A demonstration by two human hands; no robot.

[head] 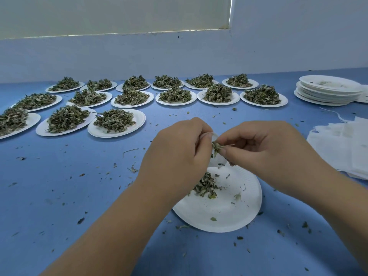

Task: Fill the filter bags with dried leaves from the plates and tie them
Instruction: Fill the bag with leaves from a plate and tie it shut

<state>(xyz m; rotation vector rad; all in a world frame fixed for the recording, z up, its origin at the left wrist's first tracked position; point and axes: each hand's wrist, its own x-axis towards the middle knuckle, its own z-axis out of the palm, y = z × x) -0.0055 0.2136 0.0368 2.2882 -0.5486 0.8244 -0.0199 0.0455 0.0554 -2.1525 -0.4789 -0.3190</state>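
Above the near plate [229, 214], both hands meet at a filter bag [219, 162]

Over that plate's far edge, the left hand [177, 148] grips the mouth of the thin white bag, fingers curled round it. The right hand [264, 148], close against it, pinches a tuft of dried leaves [217, 147] at the opening. A small leaf heap [205, 186] lies on the near plate. Rows of heaped plates [139, 118] stand beyond it to the left, and a stack of empty plates [326, 90] beyond it to the right. Flat spare bags [342, 148] lie to its right. Leaf crumbs dot the blue table [79, 196] around it.
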